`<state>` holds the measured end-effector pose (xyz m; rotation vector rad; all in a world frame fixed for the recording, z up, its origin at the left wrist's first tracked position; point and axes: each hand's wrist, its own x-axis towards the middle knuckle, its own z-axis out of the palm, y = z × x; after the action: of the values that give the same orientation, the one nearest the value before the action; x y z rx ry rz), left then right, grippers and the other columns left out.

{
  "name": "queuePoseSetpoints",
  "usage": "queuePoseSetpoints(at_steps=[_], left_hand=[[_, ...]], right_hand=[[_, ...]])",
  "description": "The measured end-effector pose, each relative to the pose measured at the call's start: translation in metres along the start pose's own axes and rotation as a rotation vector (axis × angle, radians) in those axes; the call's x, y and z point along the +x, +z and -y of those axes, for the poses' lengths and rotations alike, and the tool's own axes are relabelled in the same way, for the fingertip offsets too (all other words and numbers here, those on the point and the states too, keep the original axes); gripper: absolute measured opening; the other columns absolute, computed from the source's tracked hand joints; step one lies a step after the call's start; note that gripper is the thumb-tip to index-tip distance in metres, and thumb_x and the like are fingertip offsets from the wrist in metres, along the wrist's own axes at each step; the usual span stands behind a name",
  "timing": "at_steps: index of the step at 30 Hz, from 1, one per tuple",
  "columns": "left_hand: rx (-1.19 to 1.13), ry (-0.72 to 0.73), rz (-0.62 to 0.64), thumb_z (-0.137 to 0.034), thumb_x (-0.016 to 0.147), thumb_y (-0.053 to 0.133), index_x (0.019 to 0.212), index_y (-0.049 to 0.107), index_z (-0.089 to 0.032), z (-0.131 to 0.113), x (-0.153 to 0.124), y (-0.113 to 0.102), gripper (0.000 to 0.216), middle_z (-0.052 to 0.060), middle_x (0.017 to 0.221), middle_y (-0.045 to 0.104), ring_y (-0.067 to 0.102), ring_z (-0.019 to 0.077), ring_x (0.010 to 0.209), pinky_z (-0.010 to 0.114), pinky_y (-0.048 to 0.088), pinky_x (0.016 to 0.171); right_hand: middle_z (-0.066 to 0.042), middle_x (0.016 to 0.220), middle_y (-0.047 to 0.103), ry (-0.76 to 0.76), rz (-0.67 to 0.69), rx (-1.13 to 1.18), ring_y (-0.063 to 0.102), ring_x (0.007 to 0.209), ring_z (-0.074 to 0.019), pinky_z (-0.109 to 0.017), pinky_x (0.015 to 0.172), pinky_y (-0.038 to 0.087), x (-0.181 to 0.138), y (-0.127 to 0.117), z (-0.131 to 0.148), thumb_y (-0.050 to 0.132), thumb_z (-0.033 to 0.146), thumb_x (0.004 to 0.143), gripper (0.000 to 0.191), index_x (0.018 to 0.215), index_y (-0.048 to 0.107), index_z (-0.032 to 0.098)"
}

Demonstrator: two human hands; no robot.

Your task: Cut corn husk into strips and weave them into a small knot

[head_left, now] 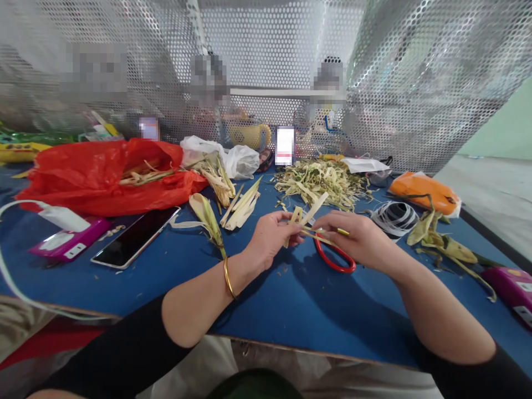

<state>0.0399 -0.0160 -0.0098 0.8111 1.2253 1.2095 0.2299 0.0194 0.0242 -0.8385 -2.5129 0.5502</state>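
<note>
My left hand is closed in a pinch on folded pale leaf strips held above the blue table. My right hand grips the other end of the strips, its fingers closed round them and a thin yellow-tipped piece. Red-handled scissors lie on the table just under my right hand. A gold bangle circles my left wrist.
A red plastic bag with leaves, a phone, a pink device, loose leaf bundles, a heap of trimmings, a white tape coil, an orange bag. A perforated metal screen backs the table.
</note>
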Motion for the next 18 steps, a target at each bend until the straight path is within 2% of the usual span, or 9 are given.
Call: queuePoseSetpoints(at_steps=[2, 5, 8, 10, 11, 13, 15, 16, 18], left_hand=[[0.025, -0.004, -0.007, -0.009, 0.075, 0.067, 0.087, 0.055, -0.015, 0.0, 0.0, 0.0, 0.019, 0.002, 0.06, 0.067, 0.063, 0.0128, 0.048, 0.022, 0.048, 0.049], [0.044, -0.01, 0.032, -0.012, 0.073, 0.07, 0.084, 0.05, -0.017, 0.001, 0.0, -0.001, 0.023, 0.001, 0.059, 0.067, 0.063, 0.0132, 0.048, 0.021, 0.048, 0.049], [0.039, -0.001, 0.065, -0.016, 0.069, 0.076, 0.081, 0.051, -0.017, 0.003, 0.0, -0.001, 0.027, 0.001, 0.059, 0.066, 0.064, 0.0132, 0.049, 0.021, 0.049, 0.05], [0.034, 0.002, 0.065, -0.016, 0.068, 0.077, 0.079, 0.052, -0.017, 0.003, 0.0, -0.001, 0.027, 0.001, 0.058, 0.065, 0.063, 0.0128, 0.049, 0.021, 0.049, 0.05], [0.034, 0.002, 0.064, -0.016, 0.069, 0.076, 0.079, 0.052, -0.017, 0.003, 0.0, -0.001, 0.026, 0.0, 0.058, 0.065, 0.063, 0.0125, 0.049, 0.021, 0.049, 0.05], [0.041, 0.006, 0.067, -0.013, 0.07, 0.072, 0.077, 0.052, -0.017, 0.002, -0.001, -0.002, 0.022, 0.0, 0.058, 0.064, 0.063, 0.012, 0.049, 0.02, 0.048, 0.05], [0.052, 0.017, 0.073, -0.012, 0.071, 0.07, 0.076, 0.052, -0.017, 0.002, -0.001, -0.002, 0.019, -0.001, 0.057, 0.064, 0.062, 0.0115, 0.048, 0.02, 0.048, 0.05], [0.054, 0.022, 0.076, -0.011, 0.07, 0.07, 0.076, 0.052, -0.018, 0.001, -0.001, -0.002, 0.019, -0.001, 0.056, 0.063, 0.062, 0.0115, 0.048, 0.021, 0.048, 0.051], [0.053, 0.027, 0.085, -0.011, 0.069, 0.071, 0.075, 0.052, -0.018, 0.001, -0.001, -0.002, 0.021, -0.003, 0.055, 0.062, 0.061, 0.0113, 0.047, 0.021, 0.048, 0.051]], right_hand=[[-0.005, 0.089, 0.07, -0.016, 0.051, 0.108, 0.062, 0.082, -0.017, -0.027, 0.072, 0.046, 0.0, -0.003, 0.002, 0.051, 0.02, 0.088, 0.022, 0.094, 0.072, 0.02], [-0.005, 0.088, 0.071, 0.103, 0.137, 0.337, 0.063, 0.081, -0.0182, -0.029, 0.072, 0.049, -0.002, -0.008, 0.003, 0.054, 0.027, 0.086, 0.022, 0.093, 0.074, 0.019], [-0.004, 0.082, 0.071, 0.238, 0.21, 0.517, 0.063, 0.075, -0.019, -0.029, 0.066, 0.049, -0.003, -0.008, 0.003, 0.056, 0.036, 0.084, 0.027, 0.093, 0.075, 0.019], [-0.004, 0.078, 0.07, 0.28, 0.223, 0.544, 0.061, 0.069, -0.018, -0.028, 0.061, 0.048, -0.002, -0.006, 0.002, 0.056, 0.04, 0.084, 0.03, 0.093, 0.074, 0.018], [-0.004, 0.077, 0.07, 0.282, 0.186, 0.51, 0.061, 0.067, -0.0172, -0.027, 0.059, 0.048, -0.001, -0.003, 0.002, 0.056, 0.039, 0.084, 0.029, 0.093, 0.073, 0.018], [-0.003, 0.078, 0.068, 0.234, 0.007, 0.336, 0.06, 0.067, -0.0161, -0.027, 0.061, 0.047, 0.001, 0.003, 0.0, 0.056, 0.034, 0.085, 0.023, 0.092, 0.071, 0.018], [-0.005, 0.083, 0.067, 0.121, -0.208, 0.071, 0.06, 0.074, -0.0172, -0.028, 0.066, 0.046, 0.003, 0.01, -0.001, 0.057, 0.027, 0.086, 0.016, 0.089, 0.07, 0.019], [-0.006, 0.086, 0.067, 0.052, -0.275, -0.055, 0.06, 0.077, -0.0181, -0.029, 0.069, 0.045, 0.004, 0.013, -0.002, 0.057, 0.024, 0.087, 0.014, 0.087, 0.07, 0.019], [-0.007, 0.09, 0.065, -0.066, -0.304, -0.231, 0.059, 0.082, -0.0197, -0.031, 0.072, 0.043, 0.005, 0.017, -0.004, 0.058, 0.021, 0.087, 0.012, 0.087, 0.07, 0.019]])
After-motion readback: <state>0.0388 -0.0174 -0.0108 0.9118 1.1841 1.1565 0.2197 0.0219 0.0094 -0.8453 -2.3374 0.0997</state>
